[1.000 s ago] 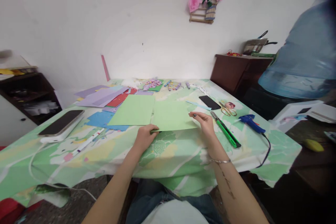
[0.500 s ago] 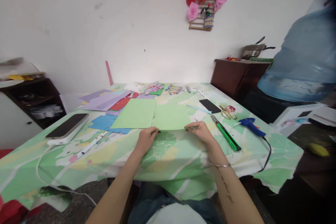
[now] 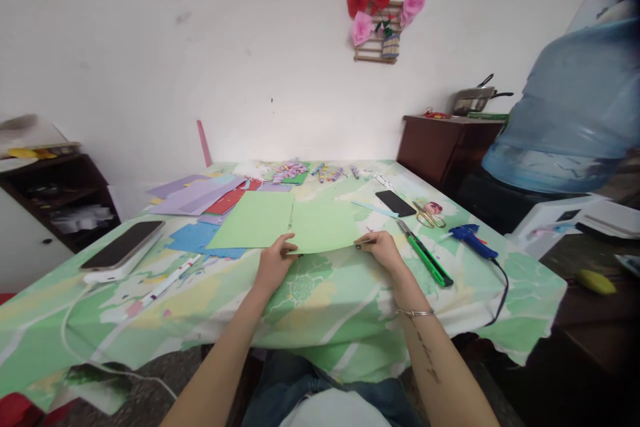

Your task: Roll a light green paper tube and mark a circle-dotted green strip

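Observation:
A light green sheet of paper (image 3: pixel 325 223) is held at its near edge by both hands. My left hand (image 3: pixel 274 263) pinches its near left corner, and my right hand (image 3: pixel 381 250) pinches the near right corner. Directly left of it lies a second light green sheet (image 3: pixel 253 220), with a narrow gap between the two. To the right of my right hand rests a green utility knife (image 3: pixel 426 255) with its blade pointing away. A thin light blue paper strip (image 3: pixel 374 209) lies just beyond the held sheet's right side.
At right are a black phone (image 3: pixel 396 203), gold scissors (image 3: pixel 429 216) and a blue glue gun (image 3: pixel 473 240) with its cord. Left lie another phone (image 3: pixel 124 243), a white marker (image 3: pixel 173 277), blue paper (image 3: pixel 193 240) and purple sheets (image 3: pixel 200 195). Paper scraps (image 3: pixel 290 170) sit along the back.
My right hand has moved left and down, from above the sheet's right side to pinching its near corner. My left hand keeps its hold; the held sheet's near edge is now slightly raised.

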`<control>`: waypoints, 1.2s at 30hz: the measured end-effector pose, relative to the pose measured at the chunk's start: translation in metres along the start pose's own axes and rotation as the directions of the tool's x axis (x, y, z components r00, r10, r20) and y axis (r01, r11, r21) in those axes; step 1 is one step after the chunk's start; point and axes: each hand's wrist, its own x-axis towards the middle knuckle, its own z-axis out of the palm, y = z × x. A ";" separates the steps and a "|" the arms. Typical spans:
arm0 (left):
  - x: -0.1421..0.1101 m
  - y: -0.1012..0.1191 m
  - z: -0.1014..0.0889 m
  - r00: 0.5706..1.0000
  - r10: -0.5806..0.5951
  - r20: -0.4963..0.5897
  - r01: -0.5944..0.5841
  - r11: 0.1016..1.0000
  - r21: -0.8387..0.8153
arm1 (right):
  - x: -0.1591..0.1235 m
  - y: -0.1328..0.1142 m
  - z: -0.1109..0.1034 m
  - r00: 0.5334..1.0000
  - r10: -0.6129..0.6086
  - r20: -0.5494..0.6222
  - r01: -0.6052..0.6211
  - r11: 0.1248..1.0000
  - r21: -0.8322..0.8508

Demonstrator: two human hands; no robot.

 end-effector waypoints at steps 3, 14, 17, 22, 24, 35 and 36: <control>0.001 -0.005 0.001 0.998 0.059 0.018 -0.060 0.996 0.063 | 0.001 0.002 0.000 1.000 -0.001 -0.024 0.000 1.000 -0.019; 0.048 -0.016 0.001 0.987 0.112 0.114 -0.125 0.986 0.110 | 0.006 -0.009 0.001 0.987 -0.022 -0.161 -0.004 0.987 -0.161; 0.060 -0.023 0.005 0.995 0.042 0.088 -0.048 0.997 0.064 | 0.017 -0.012 0.005 0.980 -0.024 -0.199 -0.021 0.974 -0.224; 0.069 -0.032 0.012 1.000 -0.024 0.011 0.024 1.000 0.001 | 0.032 -0.016 0.009 0.987 -0.013 -0.162 -0.035 0.956 -0.292; 0.072 -0.034 0.012 0.999 -0.044 0.006 0.044 0.999 -0.022 | 0.035 -0.015 0.009 0.987 0.008 -0.158 -0.057 0.949 -0.311; 0.071 -0.035 0.009 0.992 -0.087 0.089 0.100 0.982 -0.160 | 0.036 -0.009 0.010 0.981 0.086 -0.175 -0.145 0.920 -0.363; 0.070 -0.036 0.008 0.991 -0.079 0.107 0.095 0.982 -0.161 | 0.036 -0.008 0.010 0.980 0.084 -0.178 -0.145 0.919 -0.365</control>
